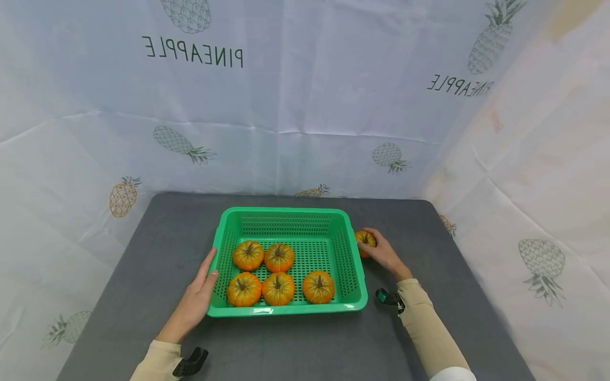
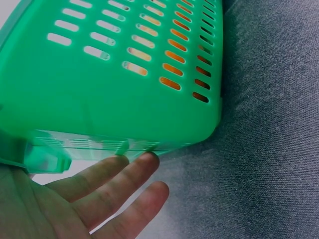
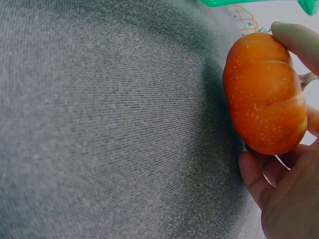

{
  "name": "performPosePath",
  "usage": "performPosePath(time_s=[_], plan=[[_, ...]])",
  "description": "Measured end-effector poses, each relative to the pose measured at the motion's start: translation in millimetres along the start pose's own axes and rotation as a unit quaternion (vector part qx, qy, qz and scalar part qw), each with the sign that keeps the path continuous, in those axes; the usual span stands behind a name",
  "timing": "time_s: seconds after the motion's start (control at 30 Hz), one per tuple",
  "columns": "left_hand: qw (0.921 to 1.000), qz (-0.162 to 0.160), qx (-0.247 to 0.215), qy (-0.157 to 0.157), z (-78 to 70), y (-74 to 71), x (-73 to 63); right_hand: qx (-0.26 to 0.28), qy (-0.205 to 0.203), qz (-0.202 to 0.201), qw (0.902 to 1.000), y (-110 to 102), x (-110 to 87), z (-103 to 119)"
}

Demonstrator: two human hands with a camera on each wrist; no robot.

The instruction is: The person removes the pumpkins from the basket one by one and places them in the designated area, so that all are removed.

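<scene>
Nearest, the left hand (image 1: 190,304), fingers extended, rests against the green basket (image 1: 286,310), five pumpkins (image 1: 278,290) inside. Farther off, the right hand (image 1: 387,256) grips another pumpkin (image 3: 264,94) just outside, to the right. Looks like the grasping step; going in calls for clearing the rim.

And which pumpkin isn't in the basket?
The pumpkin held by the right hand, just right of the basket; the other five all sit inside it.
</scene>
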State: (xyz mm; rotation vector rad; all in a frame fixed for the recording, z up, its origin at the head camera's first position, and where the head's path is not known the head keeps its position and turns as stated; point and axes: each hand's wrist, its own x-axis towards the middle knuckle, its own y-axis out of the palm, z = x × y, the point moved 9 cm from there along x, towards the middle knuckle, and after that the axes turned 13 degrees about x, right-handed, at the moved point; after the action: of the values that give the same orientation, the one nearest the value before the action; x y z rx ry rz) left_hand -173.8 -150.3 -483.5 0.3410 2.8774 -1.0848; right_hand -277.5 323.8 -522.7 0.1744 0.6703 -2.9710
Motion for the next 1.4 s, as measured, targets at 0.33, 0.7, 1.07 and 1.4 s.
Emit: performPosePath(time_s=[0.33,0.7,1.07,1.4], plan=[[1.0,-0.004,0.005,0.0,0.4,-1.0,1.0,0.005,-0.001,0.002,1.0,1.5,1.6,1.0],[1.0,-0.005,0.005,-0.001,2.5,0.8,1.0,0.004,-0.005,0.002,1.0,3.2,1.3,-1.9],[1.0,-0.005,0.005,-0.002,1.9,1.2,0.5,0.014,-0.005,-0.002,0.9999,1.8,1.5,-4.0],[0.9999,-0.012,0.001,0.007,-1.2,0.1,0.3,0.009,-0.002,-0.004,0.9999,1.4,1.5,-4.9]])
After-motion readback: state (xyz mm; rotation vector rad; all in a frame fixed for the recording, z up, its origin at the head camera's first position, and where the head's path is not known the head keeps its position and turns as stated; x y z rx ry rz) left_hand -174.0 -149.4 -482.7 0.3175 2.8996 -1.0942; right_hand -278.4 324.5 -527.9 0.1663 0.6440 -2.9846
